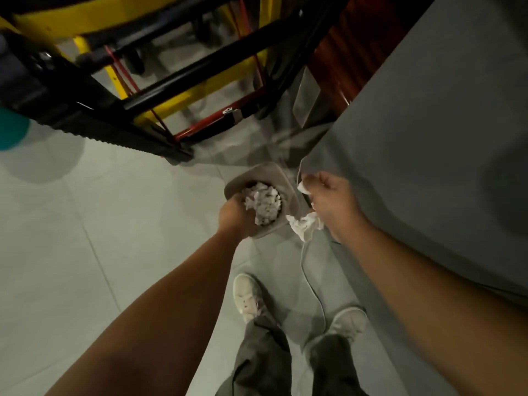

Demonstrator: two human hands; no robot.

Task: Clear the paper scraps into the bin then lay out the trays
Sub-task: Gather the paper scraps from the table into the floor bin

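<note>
Two hands work at centre frame. The left hand (235,217) grips the near rim of the small grey bin (288,195), already heaped with white paper scraps (265,202). The right hand (331,200), just right of it at the grey table (428,110) edge, is clenched on crumpled scraps (304,225). Best to bring that fist over the bin mouth before opening, since the heap may spill. No trays show.

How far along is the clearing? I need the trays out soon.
Partly done: the small bin already holds a heap of paper scraps. In hand: the left hand grips the bin's rim, the right hand clutches crumpled paper beside it. Left: dropping that paper in; no trays are visible.
</note>
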